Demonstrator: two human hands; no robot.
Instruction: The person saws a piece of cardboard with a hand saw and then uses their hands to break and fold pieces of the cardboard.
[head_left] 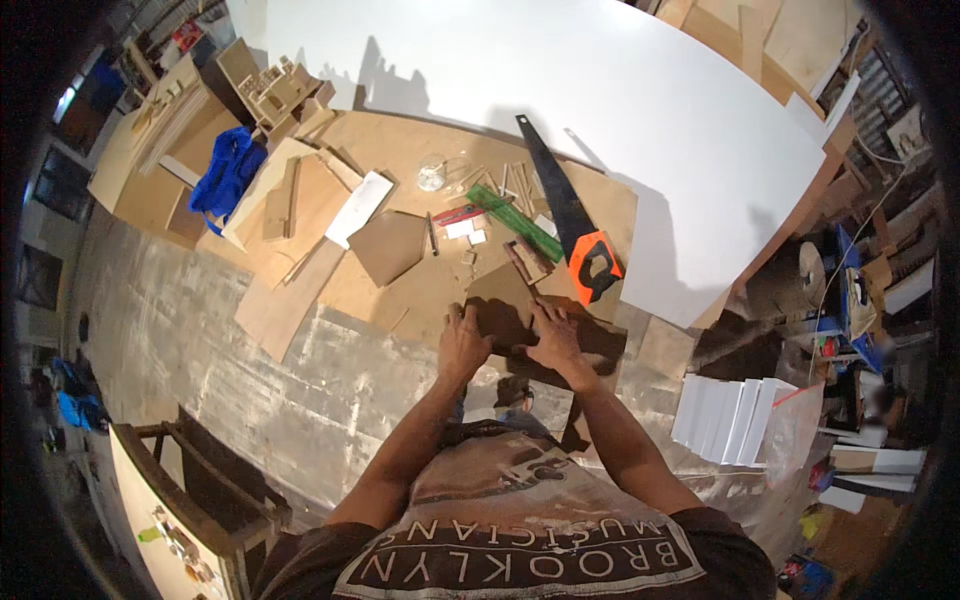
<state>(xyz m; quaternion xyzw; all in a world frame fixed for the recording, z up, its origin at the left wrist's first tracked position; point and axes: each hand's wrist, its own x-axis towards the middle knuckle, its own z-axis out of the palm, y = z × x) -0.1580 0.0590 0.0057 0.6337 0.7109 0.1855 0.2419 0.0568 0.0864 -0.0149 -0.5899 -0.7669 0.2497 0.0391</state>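
Note:
A flat brown board (pixel 512 285) lies at the near edge of the worktable, partly in shadow. My left hand (pixel 465 345) grips its near left edge, fingers bent over the top. On its near right side my right hand (pixel 556 338) holds it too, with the fingers pointing away from me. Just beyond are a small brown frame-like piece (pixel 527 262) and a green ruler (pixel 515 222). A handsaw with an orange handle (pixel 597 264) rests to the right, its dark blade pointing away. A red utility knife (pixel 457 215), a black pen-like stick (pixel 432 235) and small white pieces (pixel 459 229) lie farther left.
Farther back are a clear round container (pixel 432 174) and thin wood strips. At left lie a cut brown panel (pixel 386 248), a white strip (pixel 358 209), plywood offcuts and a blue cloth (pixel 228 176). A large white sheet (pixel 560 65) spans the back; white panels (pixel 728 418) stand at right.

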